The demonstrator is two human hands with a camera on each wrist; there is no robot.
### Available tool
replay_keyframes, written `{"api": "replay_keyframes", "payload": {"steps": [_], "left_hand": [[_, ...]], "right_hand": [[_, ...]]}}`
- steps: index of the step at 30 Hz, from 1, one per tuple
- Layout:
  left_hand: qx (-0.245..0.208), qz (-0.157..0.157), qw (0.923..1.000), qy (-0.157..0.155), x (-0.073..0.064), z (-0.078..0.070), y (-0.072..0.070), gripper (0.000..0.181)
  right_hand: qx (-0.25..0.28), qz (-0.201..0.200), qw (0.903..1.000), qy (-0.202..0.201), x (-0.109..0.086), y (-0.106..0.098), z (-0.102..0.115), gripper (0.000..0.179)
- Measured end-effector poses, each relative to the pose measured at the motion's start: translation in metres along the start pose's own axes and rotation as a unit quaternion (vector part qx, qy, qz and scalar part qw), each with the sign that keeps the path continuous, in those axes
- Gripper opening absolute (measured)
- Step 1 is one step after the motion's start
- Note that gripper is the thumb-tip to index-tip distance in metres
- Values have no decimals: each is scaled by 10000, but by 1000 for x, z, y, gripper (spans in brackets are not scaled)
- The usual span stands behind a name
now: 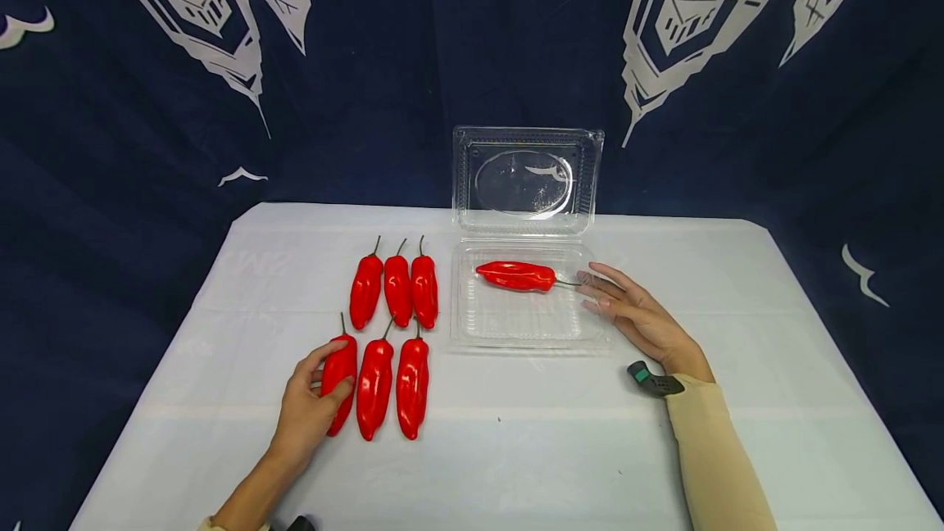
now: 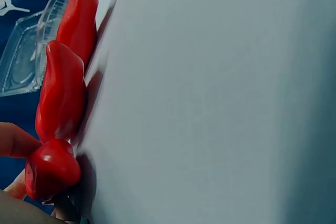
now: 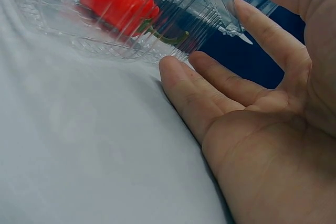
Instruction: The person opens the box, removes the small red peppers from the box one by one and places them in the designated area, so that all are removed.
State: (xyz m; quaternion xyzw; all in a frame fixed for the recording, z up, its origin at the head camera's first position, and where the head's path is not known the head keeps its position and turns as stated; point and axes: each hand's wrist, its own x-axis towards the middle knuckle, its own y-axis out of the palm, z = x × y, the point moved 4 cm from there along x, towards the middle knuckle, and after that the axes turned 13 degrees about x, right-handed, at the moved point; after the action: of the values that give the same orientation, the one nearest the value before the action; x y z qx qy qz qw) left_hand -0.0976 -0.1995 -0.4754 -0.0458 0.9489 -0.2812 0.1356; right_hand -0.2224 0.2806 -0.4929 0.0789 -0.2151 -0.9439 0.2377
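At the lower left of the head view, my left hand (image 1: 308, 401) grips a red chili pepper (image 1: 339, 374) between thumb and fingers, its stem pointing away from me. In the left wrist view that pepper (image 2: 54, 170) shows end-on beside the fingers. A clear plastic clamshell box (image 1: 472, 326) stands with its lid raised, and one red pepper (image 1: 516, 276) lies sideways in its base. My right hand (image 1: 649, 324) is at the box's right side, fingers extended against or just beside the wall; contact is hard to tell. Nothing is held in it.
Right of the gripped pepper lie two more peppers (image 1: 374, 388), with a row of three peppers (image 1: 397, 289) behind them. The raised lid (image 1: 527, 179) stands at the white table's (image 1: 546, 449) back edge, before a dark blue patterned cloth (image 1: 442, 64).
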Motion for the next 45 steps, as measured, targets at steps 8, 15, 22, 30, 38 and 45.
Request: {"api": "replay_keyframes", "payload": {"steps": [8,15,22,30,38,45], "left_hand": [[-38,21,10000,-33,0,1,1,53],[-105,4,9999,-4,0,0,2,52],[-127,17,9999,37,1,-1,2,51],[-58,48,10000,54,2,-3,3,51],[202,-35,9997,127,5,-6,-4,51],[300,-34,9995,82,7,-10,-11,51]], "right_hand": [[-34,-41,10000,-1,0,1,-1,67],[-69,-139,9999,46,-1,1,-2,68],[-21,-46,10000,-9,-2,0,-2,67],[-35,-34,10000,-7,-3,0,-3,67],[-40,-115,9999,78,-1,2,0,69],[-44,17,10000,-6,0,1,0,69]]}}
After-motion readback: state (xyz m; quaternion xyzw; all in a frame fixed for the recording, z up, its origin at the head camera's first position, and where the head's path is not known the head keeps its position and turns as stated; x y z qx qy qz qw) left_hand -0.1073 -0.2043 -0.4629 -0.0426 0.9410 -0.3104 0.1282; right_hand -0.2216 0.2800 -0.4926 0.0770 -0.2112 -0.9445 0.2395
